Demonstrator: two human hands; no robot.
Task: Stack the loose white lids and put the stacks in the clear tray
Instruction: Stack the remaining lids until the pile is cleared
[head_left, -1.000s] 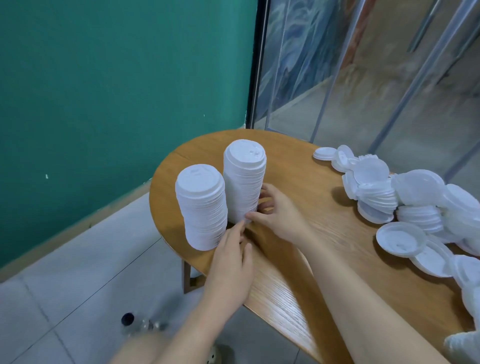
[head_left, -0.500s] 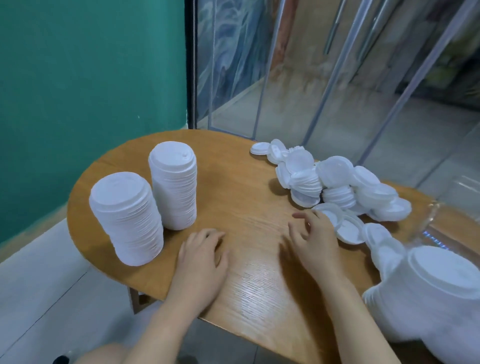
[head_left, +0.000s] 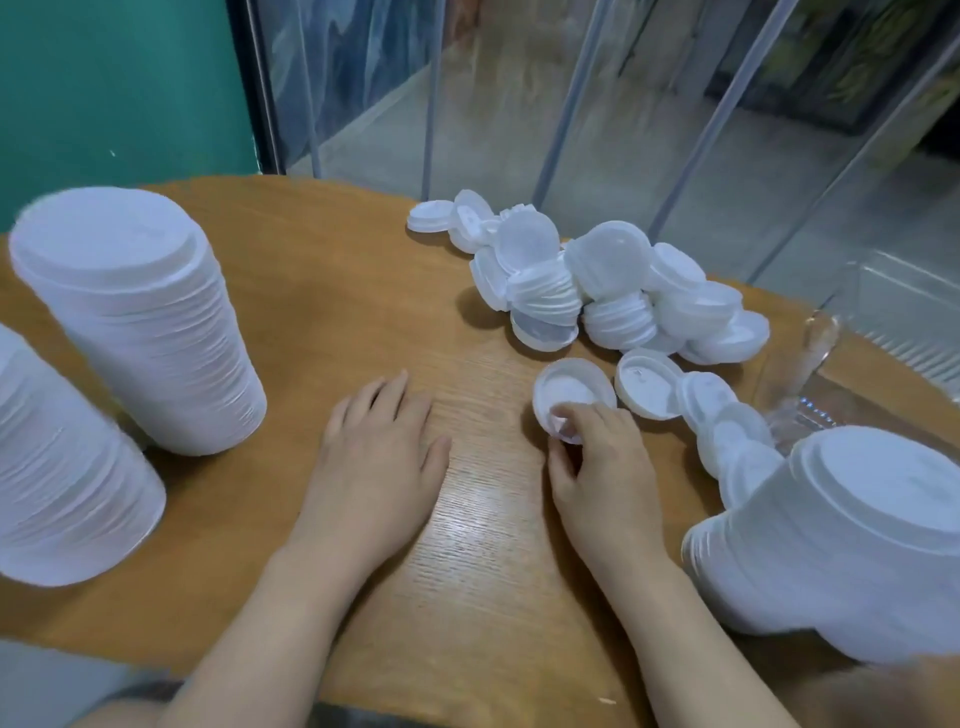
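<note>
the upturned loose lid (head_left: 571, 391) lies flat just far of the right hand (head_left: 605, 467), whose fingertips seem to pinch its near rim. the left hand (head_left: 379, 457) rests flat and empty on the table (head_left: 322, 312), further left, so the right is nearer; the clear tray (head_left: 810, 384) is beyond to the right.

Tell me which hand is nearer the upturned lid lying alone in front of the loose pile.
Right. The right hand pinches the near rim of the upturned lid. The left hand lies flat on the table, off to the lid's left and apart from it.
</note>
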